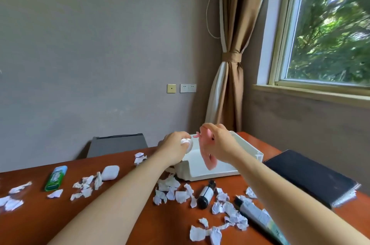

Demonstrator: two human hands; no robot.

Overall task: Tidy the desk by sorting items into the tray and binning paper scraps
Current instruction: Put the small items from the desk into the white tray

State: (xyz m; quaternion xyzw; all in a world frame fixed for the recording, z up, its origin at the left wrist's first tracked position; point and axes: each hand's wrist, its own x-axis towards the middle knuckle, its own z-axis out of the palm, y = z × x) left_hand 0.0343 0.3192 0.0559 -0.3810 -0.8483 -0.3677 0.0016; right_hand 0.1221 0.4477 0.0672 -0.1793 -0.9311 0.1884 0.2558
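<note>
A white tray (248,150) stands at the back of the red-brown desk (124,214). My right hand (220,144) grips a pink soft toy (208,156) that dangles over the tray. At the tray's left edge my left hand (176,147) holds a small round white item (187,143). Several torn paper scraps (174,190) litter the desk. A green pack (56,177), a white earbud case (110,172), a small dark bottle (207,193) and a tube (258,216) lie among them.
A black notebook (312,176) lies on the desk's right side. A grey chair back (118,144) stands behind the desk. A wall, a tied curtain (230,64) and a window (330,24) are beyond. No bin is visible.
</note>
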